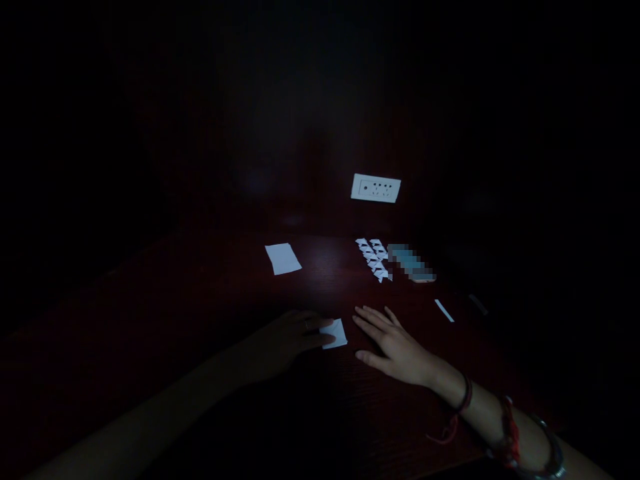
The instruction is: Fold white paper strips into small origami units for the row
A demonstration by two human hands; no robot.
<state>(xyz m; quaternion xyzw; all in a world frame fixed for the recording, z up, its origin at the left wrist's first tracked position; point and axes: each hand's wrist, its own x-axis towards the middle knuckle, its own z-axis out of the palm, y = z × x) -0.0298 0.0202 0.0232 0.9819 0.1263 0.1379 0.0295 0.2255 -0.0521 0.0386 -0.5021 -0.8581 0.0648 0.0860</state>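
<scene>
The scene is very dark. My left hand (290,337) lies on a dark red table (200,320), its fingers resting on the left edge of a small white paper piece (336,333). My right hand (393,343) lies flat just right of that paper, fingers stretched out and apart, holding nothing. Red thread bands and a metal bangle circle my right wrist and forearm.
A white paper sheet (283,258) lies farther back. A cluster of several small folded white paper pieces (373,259) sits beside a blurred phone-like object (411,264). A thin white strip (444,311) lies to the right. A white socket plate (376,187) is on the wall behind.
</scene>
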